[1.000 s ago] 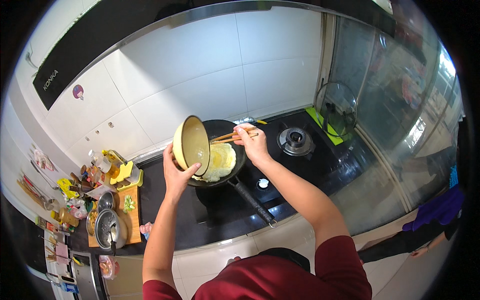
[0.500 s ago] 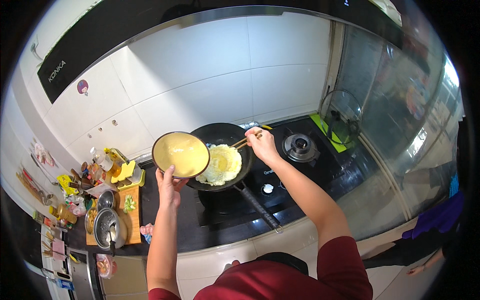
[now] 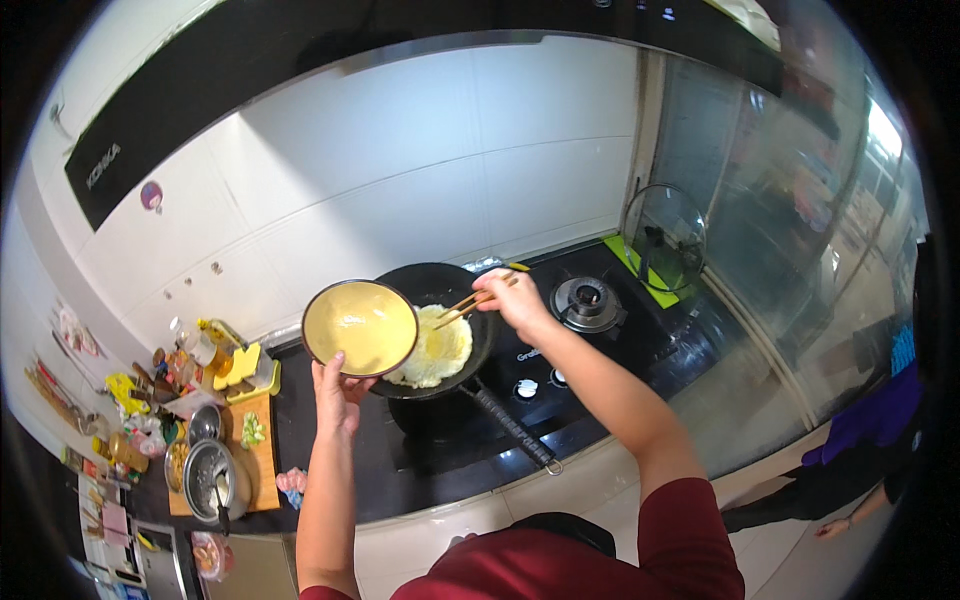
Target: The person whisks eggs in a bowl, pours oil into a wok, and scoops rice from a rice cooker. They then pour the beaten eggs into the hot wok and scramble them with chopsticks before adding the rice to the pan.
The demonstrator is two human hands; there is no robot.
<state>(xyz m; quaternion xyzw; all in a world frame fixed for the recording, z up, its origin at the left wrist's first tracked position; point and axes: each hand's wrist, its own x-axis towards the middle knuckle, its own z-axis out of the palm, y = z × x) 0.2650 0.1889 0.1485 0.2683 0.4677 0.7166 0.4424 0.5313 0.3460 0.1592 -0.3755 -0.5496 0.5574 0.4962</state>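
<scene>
My left hand (image 3: 340, 395) grips the lower rim of a bowl (image 3: 360, 328) with a yellowish inside and a dark rim. The bowl is tilted, and its right edge overlaps the left side of a black wok (image 3: 430, 282). In the wok lies a spread of pale yellow cooked egg (image 3: 440, 355), partly hidden by the bowl. My right hand (image 3: 510, 298) is closed around a pair of wooden chopsticks (image 3: 462, 307) above the wok's right side. Their tips reach over the egg; whether they touch it I cannot tell.
The wok's wrapped handle (image 3: 512, 430) points toward me. Beyond my right forearm is a bare burner (image 3: 586, 302), and a glass lid (image 3: 665, 240) leans behind it. At left, a cutting board (image 3: 262, 470) holds chopped greens beside a metal pot (image 3: 212, 482). A person (image 3: 860, 460) stands at far right.
The chopsticks have moved left, their tips now farther over the egg. The bowl's inside now looks emptier, with less liquid showing. The whole view has shifted slightly.
</scene>
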